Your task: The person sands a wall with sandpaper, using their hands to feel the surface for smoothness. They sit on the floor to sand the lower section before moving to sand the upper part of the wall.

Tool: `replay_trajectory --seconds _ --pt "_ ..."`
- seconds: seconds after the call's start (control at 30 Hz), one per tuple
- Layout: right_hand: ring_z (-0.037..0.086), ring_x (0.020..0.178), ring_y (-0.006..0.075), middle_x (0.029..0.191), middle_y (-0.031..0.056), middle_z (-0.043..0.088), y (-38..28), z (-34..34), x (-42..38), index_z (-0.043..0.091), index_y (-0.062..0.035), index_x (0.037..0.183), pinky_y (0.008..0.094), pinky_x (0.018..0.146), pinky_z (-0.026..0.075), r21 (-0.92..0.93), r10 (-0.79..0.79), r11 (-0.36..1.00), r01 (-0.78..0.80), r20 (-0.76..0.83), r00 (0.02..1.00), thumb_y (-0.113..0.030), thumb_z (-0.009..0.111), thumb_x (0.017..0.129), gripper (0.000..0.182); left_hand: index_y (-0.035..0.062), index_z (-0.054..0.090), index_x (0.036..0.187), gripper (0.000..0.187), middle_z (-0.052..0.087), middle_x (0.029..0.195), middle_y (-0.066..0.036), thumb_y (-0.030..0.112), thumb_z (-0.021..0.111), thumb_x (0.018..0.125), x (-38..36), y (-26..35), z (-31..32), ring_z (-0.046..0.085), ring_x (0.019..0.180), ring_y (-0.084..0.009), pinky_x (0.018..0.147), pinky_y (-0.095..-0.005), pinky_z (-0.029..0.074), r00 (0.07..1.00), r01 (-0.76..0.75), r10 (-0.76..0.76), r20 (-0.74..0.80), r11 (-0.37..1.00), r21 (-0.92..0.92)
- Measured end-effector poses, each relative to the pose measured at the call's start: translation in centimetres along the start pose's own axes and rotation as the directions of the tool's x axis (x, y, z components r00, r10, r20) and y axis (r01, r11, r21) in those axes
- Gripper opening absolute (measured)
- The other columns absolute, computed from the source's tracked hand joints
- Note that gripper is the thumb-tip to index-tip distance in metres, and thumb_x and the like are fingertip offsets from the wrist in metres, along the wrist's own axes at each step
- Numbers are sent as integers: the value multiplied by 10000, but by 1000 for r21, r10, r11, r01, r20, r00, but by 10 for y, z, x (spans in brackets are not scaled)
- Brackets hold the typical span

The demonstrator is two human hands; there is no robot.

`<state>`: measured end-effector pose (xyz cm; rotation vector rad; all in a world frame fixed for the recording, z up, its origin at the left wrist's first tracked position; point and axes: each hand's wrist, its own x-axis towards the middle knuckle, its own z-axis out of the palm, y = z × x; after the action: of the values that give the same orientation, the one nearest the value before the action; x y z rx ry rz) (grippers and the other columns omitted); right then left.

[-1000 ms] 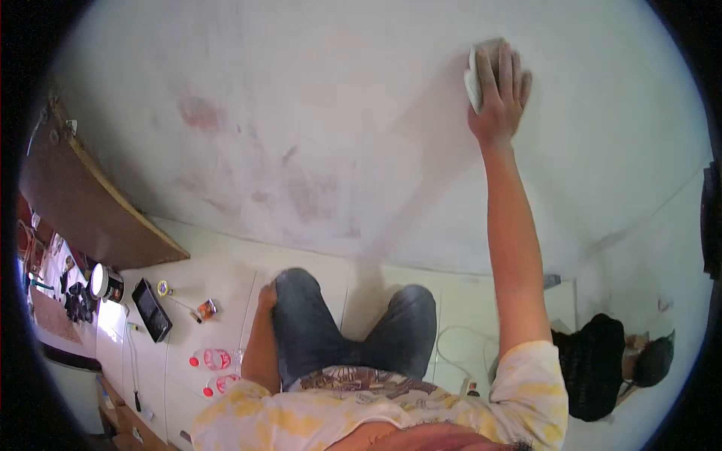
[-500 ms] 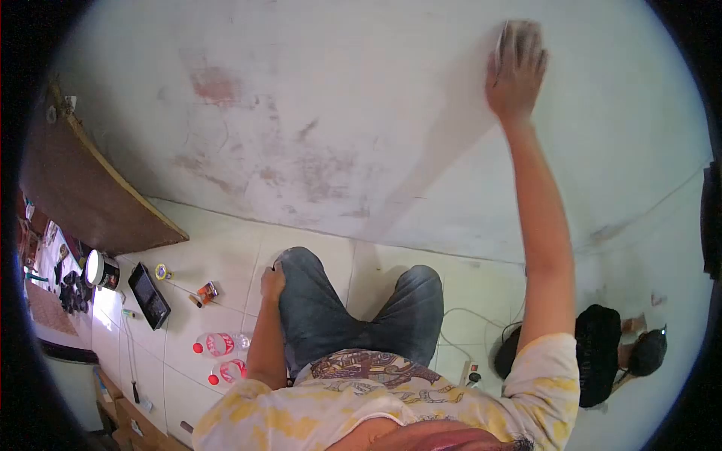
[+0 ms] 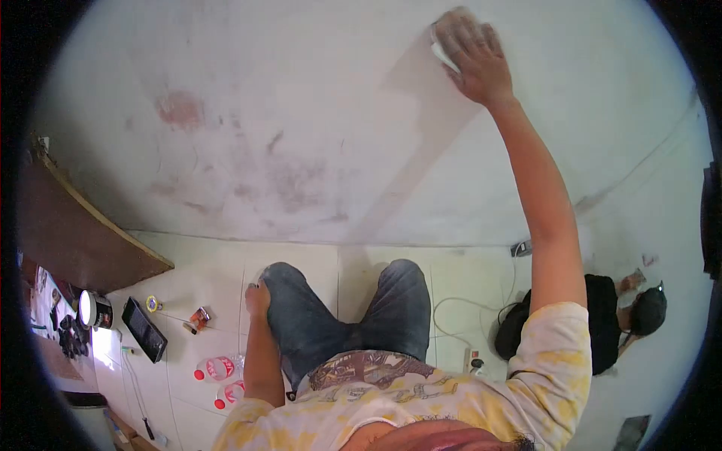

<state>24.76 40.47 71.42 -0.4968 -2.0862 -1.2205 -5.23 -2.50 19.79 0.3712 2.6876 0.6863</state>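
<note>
High on the white wall [image 3: 338,98], my right hand [image 3: 472,60] presses a thin white sheet or pad [image 3: 444,56] flat against the surface; its pale edge shows beside the thumb. The hand is slightly blurred and its shadow falls down and left on the wall. Reddish and grey smudges [image 3: 297,180] mark the wall to the left. My left hand [image 3: 258,298] rests by the outer side of my left knee, with its fingers partly hidden and nothing visible in it.
On the floor at left are a white bucket [image 3: 95,310], a black tray [image 3: 144,329], a tape roll [image 3: 153,303] and two bottles [image 3: 220,368]. A brown board [image 3: 90,225] leans there. At right, a person in black [image 3: 602,323] is near a cable and socket [image 3: 520,248].
My right hand has moved left and slightly up along the wall with the white pad. The camera view has shifted a little. My left hand stays beside the knee.
</note>
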Motion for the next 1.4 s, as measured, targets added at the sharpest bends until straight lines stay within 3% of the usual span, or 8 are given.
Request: replay_trajectory --seconds 0.17,0.37,0.63,0.8,1.1,1.2,1.27,1.4 --pt "155 1468 356 1572 162 235 -16 7 22 270 -75 1511 613 1137 149 -294 525 811 -506 -17 851 -457 482 945 714 -46 642 1046 502 637 1094 -281 416 482 931 -12 -8 -7 597 1061 -435 900 -507 468 999 33 -33 9 998 -48" --pt "177 1473 248 1585 97 233 9 6 -13 290 -177 1514 480 1193 118 90 -292 953 288 41 955 -375 475 958 618 -49 652 1008 504 650 1041 -284 426 511 915 -9 -11 -13 614 1016 -439 870 -506 472 999 -27 24 -26 990 -136" --pt "299 1404 385 1488 202 380 100 6 46 407 -30 1424 534 1138 227 319 530 844 -431 -621 577 -221 429 970 492 -50 651 1002 495 653 1036 -278 420 524 910 -15 -4 -14 617 1013 -429 861 -505 477 995 -41 29 -98 991 -125" --pt "251 1449 210 1568 62 285 -30 8 -10 341 -187 1489 436 1197 171 106 -468 878 466 -7 884 -249 463 962 544 -39 653 1014 485 651 1052 -275 415 514 912 -13 2 -8 617 1020 -429 861 -502 481 997 -63 59 -47 994 -87" --pt "232 1454 294 1573 109 271 75 5 27 343 -128 1492 568 1161 107 292 612 782 -551 -532 585 -227 440 966 543 -44 646 1057 473 640 1085 -288 383 493 921 -10 -19 -1 608 1046 -435 893 -504 474 989 -131 124 -77 986 -104" --pt "259 1443 285 1558 102 301 4 -17 4 330 -136 1495 526 1184 136 -251 64 968 5 265 962 -191 476 935 581 -37 641 1086 485 637 1112 -276 397 496 923 -5 -17 -3 600 1068 -432 911 -500 469 998 -42 38 -39 995 -90" --pt "242 1451 197 1583 -2 255 -11 2 -26 253 -183 1523 419 1189 192 89 -348 931 354 -74 935 -276 517 935 651 -35 638 1091 492 639 1117 -269 406 498 924 -5 -17 0 597 1076 -431 917 -500 469 999 -43 42 -15 996 -74" --pt "258 1443 220 1567 19 296 32 -12 -8 418 -147 1448 477 1178 196 -83 -98 990 115 186 978 -299 489 962 514 -39 636 1087 500 639 1114 -269 415 500 928 6 -29 5 595 1078 -431 911 -500 471 998 -62 60 -29 997 -45"
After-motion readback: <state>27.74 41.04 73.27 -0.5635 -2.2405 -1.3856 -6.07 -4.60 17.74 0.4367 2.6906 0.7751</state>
